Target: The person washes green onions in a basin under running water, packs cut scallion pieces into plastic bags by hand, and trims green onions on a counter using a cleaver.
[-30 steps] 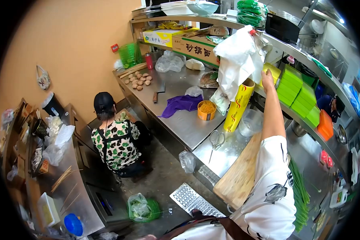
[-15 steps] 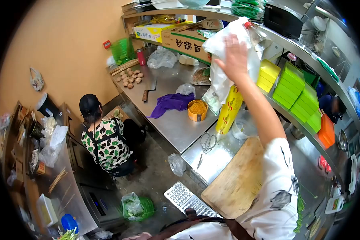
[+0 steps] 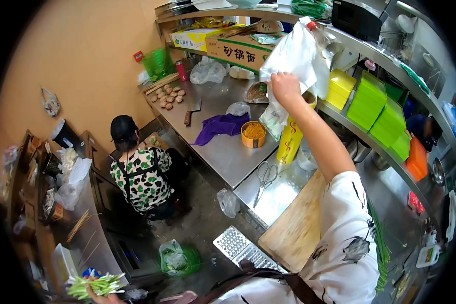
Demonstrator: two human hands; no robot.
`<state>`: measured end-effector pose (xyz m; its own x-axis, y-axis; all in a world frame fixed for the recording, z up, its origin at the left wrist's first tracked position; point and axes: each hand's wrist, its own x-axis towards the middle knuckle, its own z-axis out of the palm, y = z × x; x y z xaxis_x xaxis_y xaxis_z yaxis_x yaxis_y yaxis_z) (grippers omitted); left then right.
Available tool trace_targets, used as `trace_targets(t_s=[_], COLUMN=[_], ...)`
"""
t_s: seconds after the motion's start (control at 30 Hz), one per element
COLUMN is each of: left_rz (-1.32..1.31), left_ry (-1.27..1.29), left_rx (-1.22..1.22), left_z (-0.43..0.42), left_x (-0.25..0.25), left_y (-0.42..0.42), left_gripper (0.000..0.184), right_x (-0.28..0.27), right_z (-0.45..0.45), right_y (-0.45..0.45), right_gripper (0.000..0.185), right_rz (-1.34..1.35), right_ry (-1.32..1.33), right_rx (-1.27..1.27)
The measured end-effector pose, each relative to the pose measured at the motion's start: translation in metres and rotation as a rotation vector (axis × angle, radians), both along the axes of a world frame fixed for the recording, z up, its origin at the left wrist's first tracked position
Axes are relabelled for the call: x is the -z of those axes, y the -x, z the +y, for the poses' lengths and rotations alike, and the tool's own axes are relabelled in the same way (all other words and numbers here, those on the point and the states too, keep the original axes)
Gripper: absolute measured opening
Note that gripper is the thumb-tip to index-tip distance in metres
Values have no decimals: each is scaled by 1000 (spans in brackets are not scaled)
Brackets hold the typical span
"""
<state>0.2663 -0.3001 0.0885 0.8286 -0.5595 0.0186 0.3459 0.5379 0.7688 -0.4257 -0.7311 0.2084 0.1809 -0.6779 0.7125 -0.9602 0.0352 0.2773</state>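
Steel kitchen counter (image 3: 220, 164) ahead; right hand (image 3: 285, 87) closed on white plastic bag (image 3: 291, 54), hung within arm's reach; left hand (image 3: 103, 298) clamped round green stems (image 3: 97, 285), keeping them bunched.

White short sleeve (image 3: 339, 218), dark floral print (image 3: 357, 249), brown strap (image 3: 299, 286), bare right hand (image 3: 286, 87)

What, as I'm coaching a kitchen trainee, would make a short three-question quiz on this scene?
1. What is the person's left hand holding?
2. True or false: the scissors lie on the wooden board.
3. Fill in the colour: the right hand grips a ____ plastic bag.

Key:
1. A bunch of green-and-white stalks.
2. False; they lie on the metal counter, beside the board.
3. White.
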Motion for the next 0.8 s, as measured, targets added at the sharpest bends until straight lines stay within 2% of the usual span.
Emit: trace_targets(t_s=[0.07,0.13,0.2,0.23,0.3,0.37,0.4,0.47,0.57,0.63,0.73,0.8], left_rz=[-53,34,116,165,201,326,331,310,279,390,513,546], left_ry=[49,-83,41,65,160,164,162,17,-41,19,-68,-141], left_rx=[341,235,559,540,761,1055,1121,1307,1561,1750,1930,2058], left_z=[-17,-47,-74,-89,-113,-128,-134,-150,-156,-162,-176,-172], left_x=[-10,-9,2,15,29,38,40,73,76,46,53,50], left_y=[51,105,143,159,193,226,244,247,279,262,270,282], left_gripper=[42,52,41,42,45,42,39,38,41,44,45,43], right_x=[19,44,77,94,123,146,157,179,190,162,146,138], right_z=[36,85,137,161,210,253,272,301,351,371,401,417], right_y=[-35,-80,-128,-151,-192,-224,-237,-251,-241,-278,-306,-325], right_gripper=[10,19,26,26,27,28,30,32,40,42,51,55], right_rz=[-313,-439,-440,-493,-577,-631,-653,-607,-577,-516,-468,-557], right_ry=[178,247,208,170,97,20,-23,-23,-91,-159,-295,-422], right_rx=[-388,-671,-757,-795,-821,-811,-803,-775,-520,-301,-85,58])
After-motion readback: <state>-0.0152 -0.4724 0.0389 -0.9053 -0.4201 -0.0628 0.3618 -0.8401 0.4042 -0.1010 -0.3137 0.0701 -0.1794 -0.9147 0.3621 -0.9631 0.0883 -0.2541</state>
